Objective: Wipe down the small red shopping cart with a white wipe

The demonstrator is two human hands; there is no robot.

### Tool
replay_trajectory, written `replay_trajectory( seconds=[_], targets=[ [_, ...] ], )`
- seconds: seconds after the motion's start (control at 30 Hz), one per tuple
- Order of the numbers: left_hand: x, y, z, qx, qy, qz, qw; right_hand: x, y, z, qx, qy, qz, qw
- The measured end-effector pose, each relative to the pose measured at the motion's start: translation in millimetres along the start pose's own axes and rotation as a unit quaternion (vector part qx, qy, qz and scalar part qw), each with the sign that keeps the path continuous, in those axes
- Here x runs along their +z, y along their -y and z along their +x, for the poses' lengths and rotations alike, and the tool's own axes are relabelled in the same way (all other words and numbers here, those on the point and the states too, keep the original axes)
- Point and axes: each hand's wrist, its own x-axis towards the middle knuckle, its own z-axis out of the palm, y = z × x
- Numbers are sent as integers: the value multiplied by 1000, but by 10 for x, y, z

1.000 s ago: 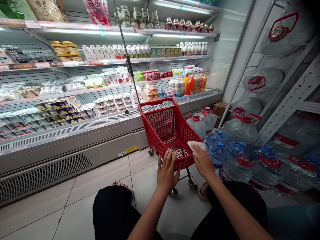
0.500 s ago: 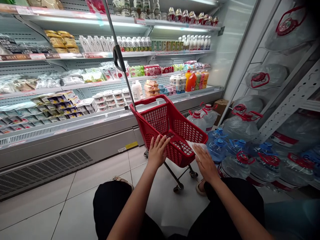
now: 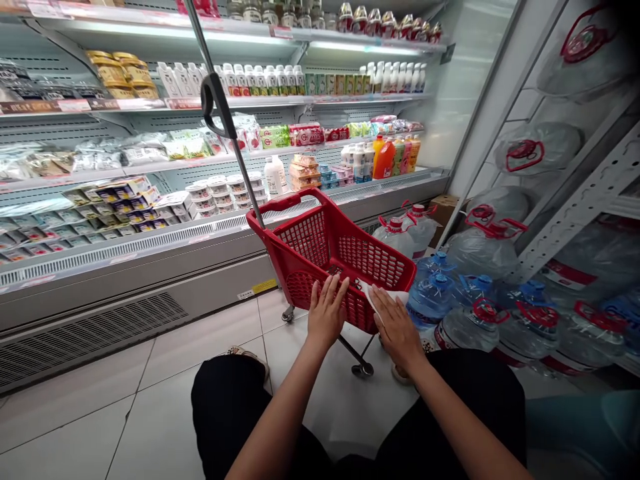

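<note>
Our left hand [image 3: 327, 315] lies flat, grip open, on near wall of the red cart [image 3: 320, 243]; right hand [image 3: 395, 328], grip also open, presses a white cloth [image 3: 389, 295] vs. its rim. Cart stands btwn fridge shelves [image 3: 125, 248] & water jugs [image 3: 434, 300].

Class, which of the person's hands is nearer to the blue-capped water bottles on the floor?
Right. The right hand presses a white cloth on the red cart's corner, just beside the bottles; the left hand rests on the cart's near wall, farther left.
</note>
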Motion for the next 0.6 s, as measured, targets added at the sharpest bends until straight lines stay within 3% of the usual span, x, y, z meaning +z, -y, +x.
replay_trajectory(
  seconds=[0.1,0.2,0.3,0.4,0.6],
  targets=[
    [-127,198,47,29,8,2,1000,-50,-215,-97,21,-12,-3,1000],
    [-195,401,169,-12,-7,18,1000,-88,-401,-151,44,-22,4,999],
    [-173,446,258,-21,-17,28,999,-98,-453,-119,80,-43,5,996],
    [-123,308,260,-23,-23,33,999,-65,-301,14,89,-55,-13,994],
    [-135,-48,138,-20,-43,53,997,89,339,454,-17,-27,-42,999]
  ],
)
